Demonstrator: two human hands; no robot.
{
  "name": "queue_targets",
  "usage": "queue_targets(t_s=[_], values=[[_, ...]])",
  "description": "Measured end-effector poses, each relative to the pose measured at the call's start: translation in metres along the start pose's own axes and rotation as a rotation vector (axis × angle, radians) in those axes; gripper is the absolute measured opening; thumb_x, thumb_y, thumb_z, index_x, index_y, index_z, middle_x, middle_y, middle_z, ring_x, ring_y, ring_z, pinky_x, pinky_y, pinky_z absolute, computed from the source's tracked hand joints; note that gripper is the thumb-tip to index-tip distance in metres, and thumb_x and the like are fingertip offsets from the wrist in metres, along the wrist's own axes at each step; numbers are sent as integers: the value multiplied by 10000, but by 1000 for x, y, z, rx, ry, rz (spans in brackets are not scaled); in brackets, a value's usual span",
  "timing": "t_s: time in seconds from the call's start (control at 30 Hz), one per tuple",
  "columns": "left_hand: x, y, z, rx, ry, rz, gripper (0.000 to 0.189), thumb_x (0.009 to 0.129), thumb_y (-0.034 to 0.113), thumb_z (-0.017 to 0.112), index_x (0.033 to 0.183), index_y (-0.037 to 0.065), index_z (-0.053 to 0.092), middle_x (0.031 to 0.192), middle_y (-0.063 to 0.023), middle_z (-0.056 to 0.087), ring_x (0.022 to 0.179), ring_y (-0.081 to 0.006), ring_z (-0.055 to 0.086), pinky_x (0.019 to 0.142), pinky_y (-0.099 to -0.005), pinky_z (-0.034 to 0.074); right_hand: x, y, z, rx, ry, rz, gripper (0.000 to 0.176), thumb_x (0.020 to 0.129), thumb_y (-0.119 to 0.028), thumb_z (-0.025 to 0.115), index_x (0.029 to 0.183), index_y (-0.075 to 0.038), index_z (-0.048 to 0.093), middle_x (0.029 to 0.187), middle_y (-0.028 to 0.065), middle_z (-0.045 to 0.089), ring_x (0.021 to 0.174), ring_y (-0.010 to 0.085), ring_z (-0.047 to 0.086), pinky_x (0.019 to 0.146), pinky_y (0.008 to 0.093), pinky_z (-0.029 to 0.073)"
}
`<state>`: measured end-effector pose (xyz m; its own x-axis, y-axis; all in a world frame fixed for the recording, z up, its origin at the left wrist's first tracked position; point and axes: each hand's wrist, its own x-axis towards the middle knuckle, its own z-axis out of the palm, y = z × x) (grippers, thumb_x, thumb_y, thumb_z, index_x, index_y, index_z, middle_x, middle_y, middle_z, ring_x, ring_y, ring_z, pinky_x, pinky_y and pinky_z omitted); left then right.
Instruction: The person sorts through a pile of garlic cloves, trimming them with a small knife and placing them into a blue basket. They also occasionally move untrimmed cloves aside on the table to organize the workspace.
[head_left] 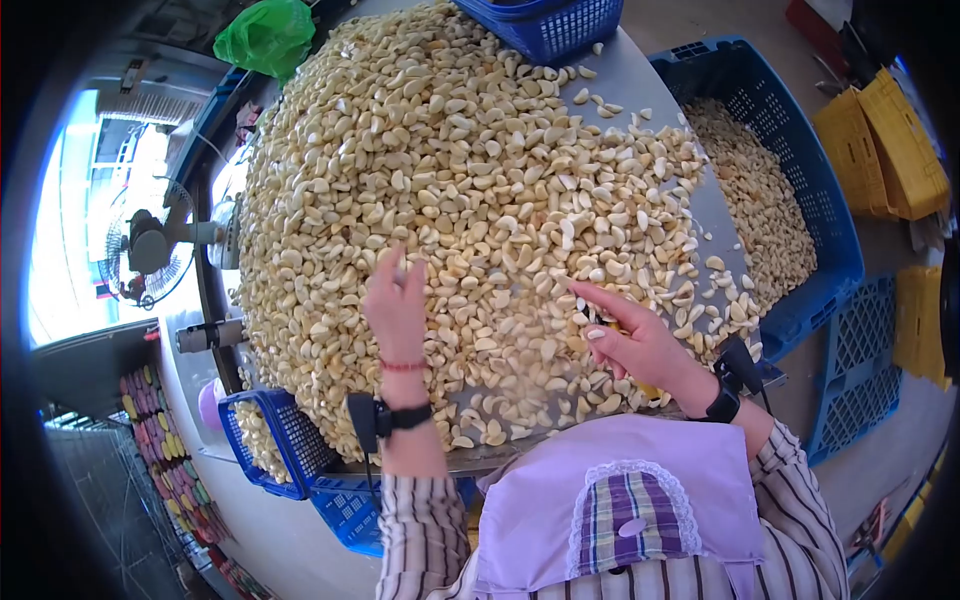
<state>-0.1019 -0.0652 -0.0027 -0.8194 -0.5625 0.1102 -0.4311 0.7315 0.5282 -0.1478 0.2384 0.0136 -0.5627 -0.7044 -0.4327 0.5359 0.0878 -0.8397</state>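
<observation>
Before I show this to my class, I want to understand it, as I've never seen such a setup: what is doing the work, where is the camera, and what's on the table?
There is no machine arm here, just a person's two bare hands. The single picture comes from a camera worn on the head, looking forward and down, so the lilac apron appears at the bottom. A big heap of pale, curved nuts covers much of the grey table. The left hand reaches over the heap; whether it grips a nut is unclear. The right hand is beside it, with something dark and yellow partly hidden there, too covered to name. More nuts fill a large blue crate and a small blue basket.
</observation>
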Motion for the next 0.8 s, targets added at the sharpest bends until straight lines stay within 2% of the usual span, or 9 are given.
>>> queue_targets(t_s=[0.13,0.33,0.4,0.47,0.5,0.63,0.7,0.73,0.8], values=[[36,-39,-1,416,48,204,299,796,295,694,1002,108,587,815,-86,630,735,-274,622,653,-372,490,-1,-4,1,-45,-16,10,506,922,-157,537,1407,-193,397,1388,75,435,690,37,555,529,176,469],[38,-20,-11,529,-150,-177,344,791,336,695,1023,130,547,919,-146,658,835,-337,635,711,-416,487,-9,-3,-7,7,37,23,508,917,-157,541,1404,-193,401,1417,80,406,695,36,562,536,179,473],[37,-44,-9,444,-148,-136,357,805,292,689,1038,80,522,883,-119,650,770,-308,642,704,-390,489,-11,-1,-9,11,42,-14,507,914,-156,544,1401,-194,406,1410,83,415,695,38,565,538,178,473],[28,-81,0,-75,-61,106,296,842,178,638,1064,37,503,865,-60,627,655,-179,591,618,-293,475,-11,0,-8,1,52,-16,508,914,-153,544,1400,-195,406,1411,79,414,696,39,567,541,181,476],[13,-53,-10,-487,-218,-195,259,861,74,584,1098,10,502,839,-14,582,595,-53,472,524,-187,398,-11,0,-7,-11,51,-15,508,913,-151,545,1400,-197,406,1412,75,413,696,40,568,544,184,478],[-40,23,-14,-861,-315,-320,223,872,50,567,1085,3,519,814,-16,591,553,-31,449,459,-158,357,-3,2,4,-70,18,-23,523,905,-150,552,1404,-161,395,1405,90,428,731,73,587,617,230,507],[-58,35,-6,-1084,-433,-452,266,845,14,596,1100,12,520,746,12,536,549,-22,415,468,-151,322,2,14,9,-325,30,-312,596,881,-196,586,1423,-119,350,1271,119,540,710,104,559,658,267,486],[-66,38,-2,-1096,-433,-457,266,845,14,596,1100,12,520,746,12,536,549,-22,415,468,-151,322,1,13,11,-335,31,-305,596,881,-196,586,1423,-119,350,1271,119,540,710,104,559,658,267,486],[-81,44,4,-1198,-511,-496,226,829,0,617,1044,11,546,764,3,565,549,-21,414,461,-157,317,-2,8,16,-415,-27,-225,684,851,-253,617,1440,-93,307,1054,134,602,675,125,503,645,280,448]])
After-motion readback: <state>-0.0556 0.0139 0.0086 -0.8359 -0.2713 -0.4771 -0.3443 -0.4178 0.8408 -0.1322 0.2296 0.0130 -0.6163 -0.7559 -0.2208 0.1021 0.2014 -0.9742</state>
